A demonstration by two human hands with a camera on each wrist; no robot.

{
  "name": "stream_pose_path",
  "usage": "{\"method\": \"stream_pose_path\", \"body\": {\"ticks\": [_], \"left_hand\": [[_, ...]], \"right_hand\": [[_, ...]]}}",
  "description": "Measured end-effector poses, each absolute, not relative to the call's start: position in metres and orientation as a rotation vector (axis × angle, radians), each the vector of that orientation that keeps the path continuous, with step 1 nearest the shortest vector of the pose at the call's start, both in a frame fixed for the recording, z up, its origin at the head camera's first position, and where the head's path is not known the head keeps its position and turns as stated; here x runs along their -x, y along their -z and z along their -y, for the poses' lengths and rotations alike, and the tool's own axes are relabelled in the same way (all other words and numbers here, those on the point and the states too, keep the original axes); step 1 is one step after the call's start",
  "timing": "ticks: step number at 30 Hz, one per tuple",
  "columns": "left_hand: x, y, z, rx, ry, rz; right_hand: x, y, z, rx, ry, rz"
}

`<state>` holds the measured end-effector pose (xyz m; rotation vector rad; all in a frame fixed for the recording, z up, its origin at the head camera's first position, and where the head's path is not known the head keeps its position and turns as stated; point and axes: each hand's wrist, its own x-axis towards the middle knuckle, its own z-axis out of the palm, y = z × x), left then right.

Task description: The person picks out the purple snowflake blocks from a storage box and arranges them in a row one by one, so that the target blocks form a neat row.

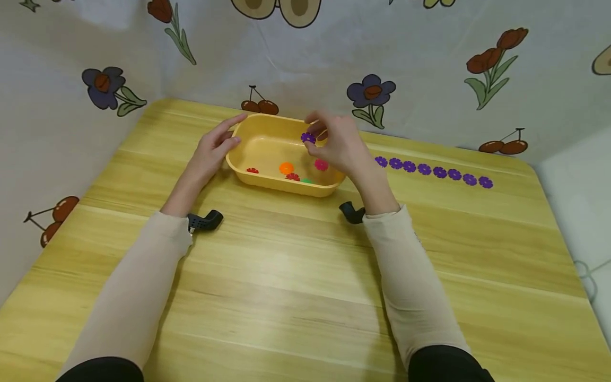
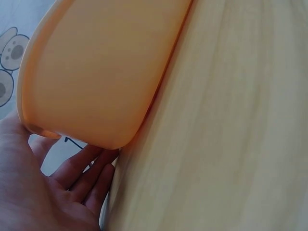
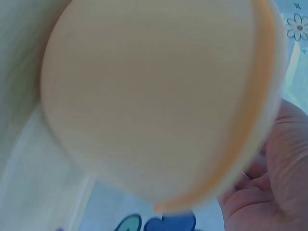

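Observation:
A yellow plastic basin (image 1: 267,185) stands near the table's back edge; its outer wall (image 2: 106,72) fills much of the left wrist view. My left hand (image 1: 210,151) grips its left end, thumb at the rim and fingers against the outside. Above the basin's right part, my right hand (image 1: 336,140) pinches a purple flower-shaped piece (image 1: 308,138) between thumb and fingers. Inside lie an orange piece (image 1: 286,168), a pink piece (image 1: 321,165), red pieces (image 1: 293,176) and a partly hidden green piece (image 1: 307,181). The right wrist view shows the basin's outside (image 3: 144,106) and part of my hand (image 3: 269,192).
Several purple flower-shaped pieces (image 1: 424,169) lie in a row on the wooden table (image 1: 267,297), right of the basin. A patterned cloth (image 1: 305,58) hangs behind the table. Black wrist-mounted devices (image 1: 207,220) sit at both cuffs.

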<state>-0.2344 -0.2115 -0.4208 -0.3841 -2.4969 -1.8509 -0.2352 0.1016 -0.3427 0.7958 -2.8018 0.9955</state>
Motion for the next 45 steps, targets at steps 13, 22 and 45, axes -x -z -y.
{"method": "stream_pose_path", "body": {"ticks": [13,22,45], "left_hand": [[0.234,0.422,0.214,0.403,1.871,2.466],[0.233,0.423,0.215,0.406,1.877,2.473],[0.235,0.422,0.213,0.421,1.874,2.481]], "right_hand": [[0.234,0.343,-0.154,-0.726,-0.981,2.706],[0.234,0.349,-0.189,-0.646,-0.96,2.767],[0.21,0.358,-0.312,-0.287,-0.829,2.827]]}}
